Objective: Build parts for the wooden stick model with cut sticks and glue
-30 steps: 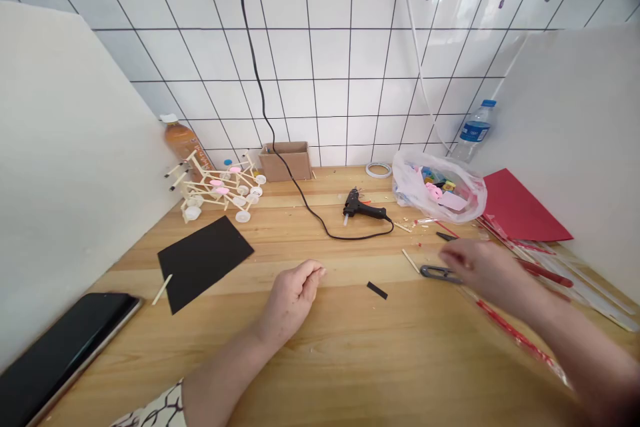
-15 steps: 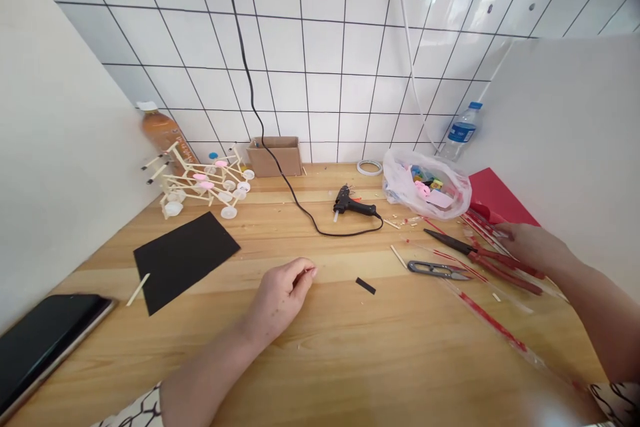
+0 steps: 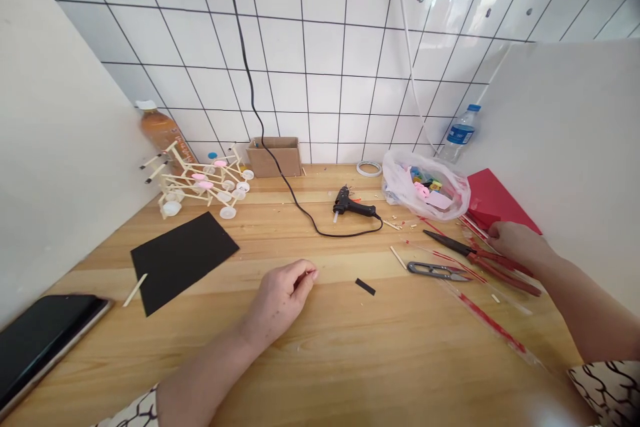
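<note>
At the right edge of the table (image 3: pixel 375 360), here's my right hand (image 3: pixel 520 243), fingers bent down over the clear-and-red wrappers (image 3: pixel 474 225), right by the red sheet (image 3: pixel 505 200)! Have the fingertips closed on anything? I can't tell; they're hidden down there. Tight quarters, too: the red-handled pliers (image 3: pixel 473 253) lie just beside my hand, the grey snips (image 3: pixel 433 270) nearer the middle. A straight lift looks wiser to me than a sideways drag, which could hook those handles or crease the sheet. Thin, slippery plastic, by the look of it, so a pinch near one end should separate a single wrapper best. Over to my left hand (image 3: pixel 283 297), resting mid-table, loosely curled, thumb and forefinger nearly together; whether anything sits between them, I can't say. Keeping that wrist low and quiet seems right, with the little black strip (image 3: pixel 365 287) lying loose nearby, easily brushed aside!
</note>
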The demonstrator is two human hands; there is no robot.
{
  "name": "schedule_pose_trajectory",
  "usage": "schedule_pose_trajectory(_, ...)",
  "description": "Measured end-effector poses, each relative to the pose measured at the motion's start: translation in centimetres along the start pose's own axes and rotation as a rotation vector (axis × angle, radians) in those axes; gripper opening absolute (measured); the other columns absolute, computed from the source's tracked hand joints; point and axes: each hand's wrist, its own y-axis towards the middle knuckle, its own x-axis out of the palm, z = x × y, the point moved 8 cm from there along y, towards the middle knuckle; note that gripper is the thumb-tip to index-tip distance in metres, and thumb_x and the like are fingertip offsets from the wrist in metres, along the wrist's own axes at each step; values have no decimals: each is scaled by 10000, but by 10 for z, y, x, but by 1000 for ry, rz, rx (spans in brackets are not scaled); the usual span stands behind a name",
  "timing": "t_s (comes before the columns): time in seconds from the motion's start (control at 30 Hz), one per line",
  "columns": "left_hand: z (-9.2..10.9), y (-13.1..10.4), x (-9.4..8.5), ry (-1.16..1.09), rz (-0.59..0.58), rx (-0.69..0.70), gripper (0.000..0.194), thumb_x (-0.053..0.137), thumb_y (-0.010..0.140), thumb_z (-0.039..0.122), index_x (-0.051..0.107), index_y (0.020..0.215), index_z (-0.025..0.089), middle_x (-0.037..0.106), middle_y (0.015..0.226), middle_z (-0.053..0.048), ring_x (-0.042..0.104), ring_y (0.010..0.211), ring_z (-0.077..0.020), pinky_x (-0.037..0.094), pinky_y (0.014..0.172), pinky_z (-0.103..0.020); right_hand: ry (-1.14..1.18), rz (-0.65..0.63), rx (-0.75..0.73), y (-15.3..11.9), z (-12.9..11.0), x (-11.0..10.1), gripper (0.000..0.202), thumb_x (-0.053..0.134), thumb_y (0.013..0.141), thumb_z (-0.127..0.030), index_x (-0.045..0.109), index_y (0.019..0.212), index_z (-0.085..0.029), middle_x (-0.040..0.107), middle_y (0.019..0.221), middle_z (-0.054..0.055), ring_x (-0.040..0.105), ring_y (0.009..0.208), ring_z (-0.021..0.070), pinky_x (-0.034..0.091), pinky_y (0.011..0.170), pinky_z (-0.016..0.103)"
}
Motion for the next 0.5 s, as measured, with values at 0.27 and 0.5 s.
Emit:
schedule_pose_trajectory(0.27, 2, 0, -2, 3, 13, 17, 204, 412, 827, 221, 544, 678, 172, 516, 557, 29, 451, 506, -90, 345, 512, -190, -8, 17, 30, -6, -4, -6, 167, 463, 744, -133, 507, 592, -187, 610, 693, 114, 574, 631, 196, 320, 494, 266)
schedule_pose_trajectory(0.5, 3, 0, -2, 8, 38, 29, 215, 415, 831, 240, 556, 683, 174, 536, 571, 16, 475, 527, -100, 352, 510, -192, -44, 63, 110, -11, -1, -6, 163, 375, 820, -188, 524, 757, -164, 633, 787, 180, 612, 671, 248, 351, 503, 297)
